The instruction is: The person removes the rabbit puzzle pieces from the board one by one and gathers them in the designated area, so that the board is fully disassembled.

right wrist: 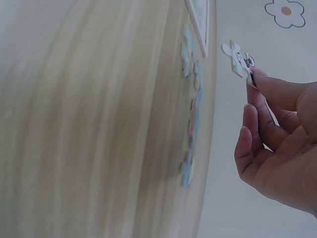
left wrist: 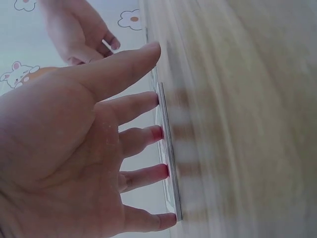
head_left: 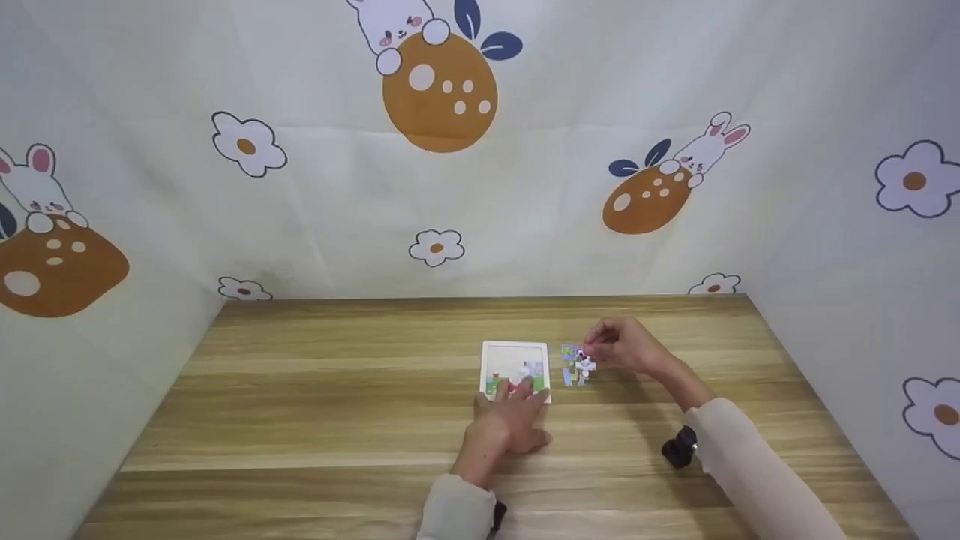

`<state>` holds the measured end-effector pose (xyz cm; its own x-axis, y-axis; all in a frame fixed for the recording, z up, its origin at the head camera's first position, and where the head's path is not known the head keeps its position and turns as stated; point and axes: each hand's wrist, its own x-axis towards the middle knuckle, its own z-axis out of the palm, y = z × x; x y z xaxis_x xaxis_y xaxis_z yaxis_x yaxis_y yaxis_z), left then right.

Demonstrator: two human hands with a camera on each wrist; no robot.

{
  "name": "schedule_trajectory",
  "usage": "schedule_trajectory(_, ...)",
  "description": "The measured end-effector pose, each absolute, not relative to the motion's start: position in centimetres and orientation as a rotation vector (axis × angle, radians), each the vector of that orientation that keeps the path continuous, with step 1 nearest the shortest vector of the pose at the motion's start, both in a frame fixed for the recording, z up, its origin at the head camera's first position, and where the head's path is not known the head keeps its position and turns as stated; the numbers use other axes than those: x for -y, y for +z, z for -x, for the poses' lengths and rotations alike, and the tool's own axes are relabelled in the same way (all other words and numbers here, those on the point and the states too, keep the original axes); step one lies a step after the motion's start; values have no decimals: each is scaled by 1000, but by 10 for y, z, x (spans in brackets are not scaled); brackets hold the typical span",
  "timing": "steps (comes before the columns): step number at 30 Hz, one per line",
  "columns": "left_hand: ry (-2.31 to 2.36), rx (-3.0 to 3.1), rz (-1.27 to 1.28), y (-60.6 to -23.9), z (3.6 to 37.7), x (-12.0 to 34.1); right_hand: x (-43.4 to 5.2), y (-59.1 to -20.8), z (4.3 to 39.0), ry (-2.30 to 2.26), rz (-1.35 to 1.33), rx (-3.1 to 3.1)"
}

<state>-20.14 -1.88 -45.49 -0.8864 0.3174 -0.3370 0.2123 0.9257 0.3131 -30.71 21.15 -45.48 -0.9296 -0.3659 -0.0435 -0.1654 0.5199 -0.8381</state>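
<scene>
A small white puzzle tray (head_left: 484,367) lies on the table, with joined pieces showing a colourful picture in its lower part and bare backing above. My left hand (head_left: 510,425) rests on its near side, fingers spread. In the left wrist view, the fingertips (left wrist: 157,171) press along the tray's edge. Between thumb and fingers, my right hand (head_left: 628,346) pinches a white puzzle piece (right wrist: 237,58), held above the table in the right wrist view. Several loose puzzle pieces (head_left: 568,376) lie just right of the tray, below that hand. The left fingers hide part of the picture.
The wood-grain table (head_left: 315,405) reaches back to a printed curtain (head_left: 337,210) with rabbits and flowers, which also hangs on both sides. A dark device (head_left: 679,448) sits at the right wrist.
</scene>
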Motion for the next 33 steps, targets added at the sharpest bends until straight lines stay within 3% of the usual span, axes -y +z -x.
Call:
schedule_trajectory(19,437,-2692,-383,-457,200,18,-228,-473,301,-1137,381,-2673)
schedule_trajectory(33,440,-2696,-379,-454,200,16,-215,-464,298,-1050,384,-2702)
